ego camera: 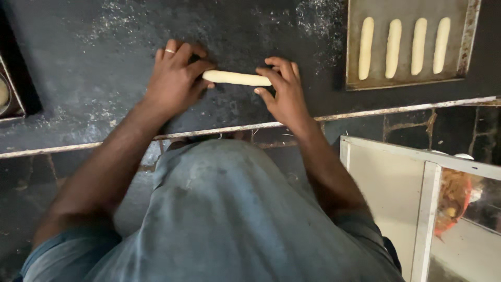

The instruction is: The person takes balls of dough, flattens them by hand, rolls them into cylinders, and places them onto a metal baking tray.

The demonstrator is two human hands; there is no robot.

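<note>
A pale, stick-shaped roll of dough lies on a dark, flour-dusted worktop. My left hand, with a ring on one finger, rests fingers-down over the roll's left end. My right hand covers its right end with the fingers curled over the dough. Both hands press on the same roll, and only its middle shows between them.
A metal baking tray at the upper right holds several shaped dough sticks in a row. A metal strip edges the worktop. A white-framed cabinet stands at the lower right. A tin corner shows at the left.
</note>
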